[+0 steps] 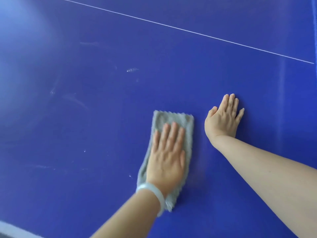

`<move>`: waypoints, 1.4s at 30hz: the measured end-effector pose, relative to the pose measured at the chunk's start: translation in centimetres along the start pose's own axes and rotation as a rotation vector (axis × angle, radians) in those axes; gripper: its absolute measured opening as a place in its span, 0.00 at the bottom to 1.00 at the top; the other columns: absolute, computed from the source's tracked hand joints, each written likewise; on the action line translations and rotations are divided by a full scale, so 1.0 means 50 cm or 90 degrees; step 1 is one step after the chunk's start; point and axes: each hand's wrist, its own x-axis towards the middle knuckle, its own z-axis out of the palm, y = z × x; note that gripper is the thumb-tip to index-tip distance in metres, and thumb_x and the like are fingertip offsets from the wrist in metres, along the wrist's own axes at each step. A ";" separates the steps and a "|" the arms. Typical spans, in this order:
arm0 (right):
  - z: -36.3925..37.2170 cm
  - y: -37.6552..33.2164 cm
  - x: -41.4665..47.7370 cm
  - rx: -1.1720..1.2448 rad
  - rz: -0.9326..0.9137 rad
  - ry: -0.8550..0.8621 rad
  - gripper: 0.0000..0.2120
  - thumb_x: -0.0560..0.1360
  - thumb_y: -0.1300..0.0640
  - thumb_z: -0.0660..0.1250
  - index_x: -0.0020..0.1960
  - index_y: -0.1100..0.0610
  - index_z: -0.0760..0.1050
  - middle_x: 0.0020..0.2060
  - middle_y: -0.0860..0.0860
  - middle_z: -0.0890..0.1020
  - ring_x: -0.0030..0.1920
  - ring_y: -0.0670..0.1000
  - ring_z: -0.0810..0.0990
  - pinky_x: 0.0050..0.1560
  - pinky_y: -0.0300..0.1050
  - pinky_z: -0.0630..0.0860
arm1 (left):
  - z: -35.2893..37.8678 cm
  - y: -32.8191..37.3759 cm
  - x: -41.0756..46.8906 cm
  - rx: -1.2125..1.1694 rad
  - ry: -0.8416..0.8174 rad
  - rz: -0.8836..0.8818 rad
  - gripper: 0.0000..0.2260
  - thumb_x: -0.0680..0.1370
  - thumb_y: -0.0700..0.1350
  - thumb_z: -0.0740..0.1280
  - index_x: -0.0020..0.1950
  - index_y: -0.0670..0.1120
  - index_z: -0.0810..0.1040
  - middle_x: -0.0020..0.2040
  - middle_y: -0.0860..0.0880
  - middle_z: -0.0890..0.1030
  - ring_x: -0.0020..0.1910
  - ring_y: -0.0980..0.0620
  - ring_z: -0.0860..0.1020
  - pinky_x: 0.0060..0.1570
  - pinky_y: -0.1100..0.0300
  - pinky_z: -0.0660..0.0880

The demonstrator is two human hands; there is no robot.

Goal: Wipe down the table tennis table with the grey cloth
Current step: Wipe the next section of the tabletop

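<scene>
The blue table tennis table (103,117) fills the view. A folded grey cloth (173,120) lies flat on it, a little right of centre. My left hand (167,157) presses down on the cloth with straight fingers; a pale bangle sits on that wrist. My right hand (223,116) rests flat on the bare table just right of the cloth, fingers straight and close together, touching nothing else.
A thin white line (188,31) crosses the table diagonally at the top. Whitish smudges and streaks (132,69) mark the surface left of and above the cloth. The table's white edge (12,229) shows at the bottom left corner.
</scene>
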 end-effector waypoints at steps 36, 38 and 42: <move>0.001 0.074 -0.399 -0.056 -0.177 -0.033 0.29 0.83 0.51 0.51 0.81 0.61 0.51 0.80 0.55 0.53 0.80 0.54 0.50 0.79 0.56 0.47 | -0.068 -0.231 -0.212 0.081 -0.032 0.023 0.26 0.83 0.51 0.47 0.82 0.53 0.51 0.82 0.51 0.50 0.80 0.51 0.45 0.78 0.49 0.42; 0.002 0.074 -0.397 -0.056 -0.174 -0.030 0.30 0.83 0.50 0.50 0.81 0.61 0.50 0.80 0.55 0.52 0.80 0.53 0.49 0.80 0.55 0.45 | -0.066 -0.234 -0.207 0.061 0.002 -0.142 0.26 0.83 0.50 0.47 0.82 0.52 0.47 0.82 0.51 0.48 0.80 0.52 0.43 0.78 0.50 0.40; 0.007 0.074 -0.398 -0.053 -0.172 -0.022 0.30 0.83 0.50 0.50 0.81 0.61 0.50 0.80 0.55 0.52 0.80 0.53 0.49 0.80 0.55 0.44 | -0.015 -0.086 -0.254 0.029 0.057 -0.206 0.28 0.82 0.49 0.49 0.82 0.48 0.48 0.82 0.47 0.47 0.80 0.47 0.42 0.78 0.46 0.39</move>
